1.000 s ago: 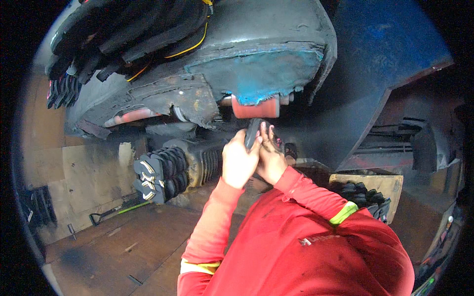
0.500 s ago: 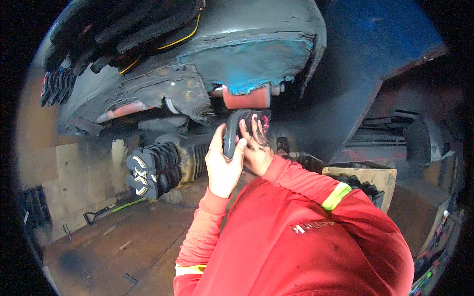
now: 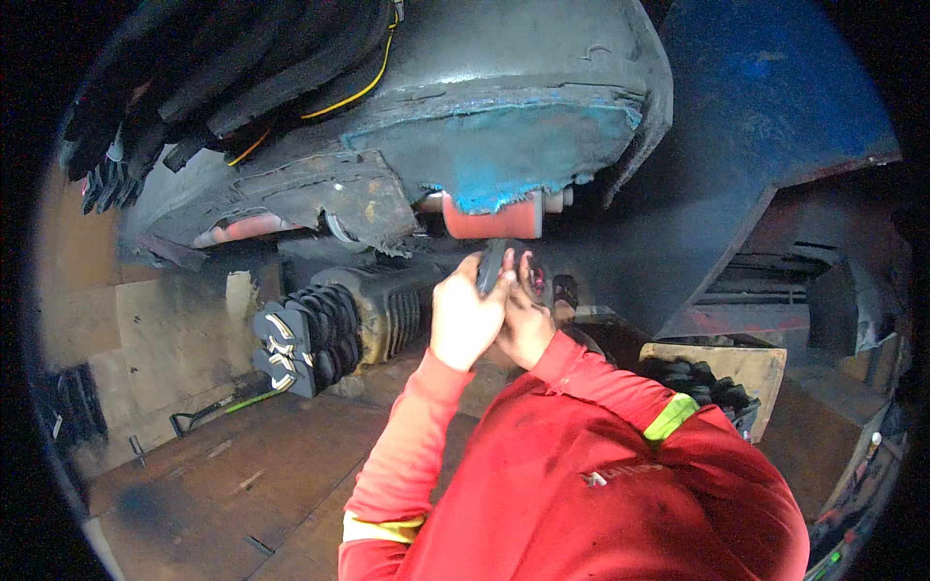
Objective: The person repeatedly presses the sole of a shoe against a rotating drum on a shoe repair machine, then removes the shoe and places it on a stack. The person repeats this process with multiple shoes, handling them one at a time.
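Note:
Both hands grip a black flip-flop point(image 3: 493, 267) with a bit of pink on its right side. My left hand point(image 3: 463, 320) closes on its left edge. My right hand point(image 3: 528, 327), smudged with black dust, presses its fingers over it from the right. The flip-flop is tilted on edge, its far end just below an orange-red roller point(image 3: 494, 222); whether they touch, I cannot tell. My hands hide much of the flip-flop. Over the roller hangs a ragged blue-grey cloth flap point(image 3: 504, 155) beneath a dusty grey housing point(image 3: 523, 58).
A bundle of black flip-flops point(image 3: 285, 353) stands at left beside a dusty ribbed motor point(image 3: 392, 315). More dark footwear point(image 3: 262, 68) hangs at upper left. A box point(image 3: 770, 373) of black pieces sits at right, near a dark blue panel point(image 3: 717, 165). A green-handled tool point(image 3: 254, 401) lies on the brown floor.
My hands have turned the flip-flop, so less of its length shows. They sit slightly lower and further right in view, and the whole scene has shifted a little the same way.

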A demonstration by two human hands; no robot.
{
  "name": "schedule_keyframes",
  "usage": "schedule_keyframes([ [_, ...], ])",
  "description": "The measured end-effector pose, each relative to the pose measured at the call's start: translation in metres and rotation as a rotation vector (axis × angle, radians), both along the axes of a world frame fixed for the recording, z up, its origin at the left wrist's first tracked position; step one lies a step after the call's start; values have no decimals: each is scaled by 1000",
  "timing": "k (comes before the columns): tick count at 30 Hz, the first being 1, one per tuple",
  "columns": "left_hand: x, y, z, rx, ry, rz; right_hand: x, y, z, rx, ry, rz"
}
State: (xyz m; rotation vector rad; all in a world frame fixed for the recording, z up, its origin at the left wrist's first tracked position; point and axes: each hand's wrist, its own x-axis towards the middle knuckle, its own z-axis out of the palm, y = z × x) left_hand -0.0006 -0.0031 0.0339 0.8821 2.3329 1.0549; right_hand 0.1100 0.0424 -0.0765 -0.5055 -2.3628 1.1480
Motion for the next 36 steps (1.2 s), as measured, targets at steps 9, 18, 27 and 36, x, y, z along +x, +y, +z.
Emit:
schedule_keyframes([
  [9,4,-11,-7,30,19,14,3,7,9,83,22,28],
  [18,23,-29,16,105,165,73,-4,4,3,150,144,91],
  [27,4,9,-15,-95,-59,80,5,15,-6,96,-48,42],
  [36,31,-12,12,59,136,112,5,22,-6,183,191,156],
])
